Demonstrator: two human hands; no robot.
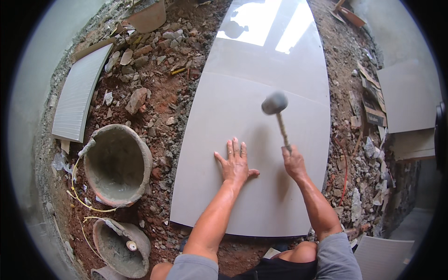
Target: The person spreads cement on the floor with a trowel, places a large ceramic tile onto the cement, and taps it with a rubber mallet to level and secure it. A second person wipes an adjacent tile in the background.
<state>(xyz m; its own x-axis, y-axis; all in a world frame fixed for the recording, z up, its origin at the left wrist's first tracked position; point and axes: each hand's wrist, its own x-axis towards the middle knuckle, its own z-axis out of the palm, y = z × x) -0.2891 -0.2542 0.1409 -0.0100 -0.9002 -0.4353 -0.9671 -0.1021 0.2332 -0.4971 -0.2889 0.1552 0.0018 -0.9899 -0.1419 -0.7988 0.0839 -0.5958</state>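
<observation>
Rubble floor | pale, glossy tile | left hand spread flat on it | right hand gripping grey-headed mallet

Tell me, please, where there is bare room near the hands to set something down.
The near pale tile is bare between the left hand and the seam beyond, and between the forearms to its near edge, though the right hand holds a mallet above it. Crowded: rubble, buckets and stacked tiles to its left, more rubble to its right.
</observation>
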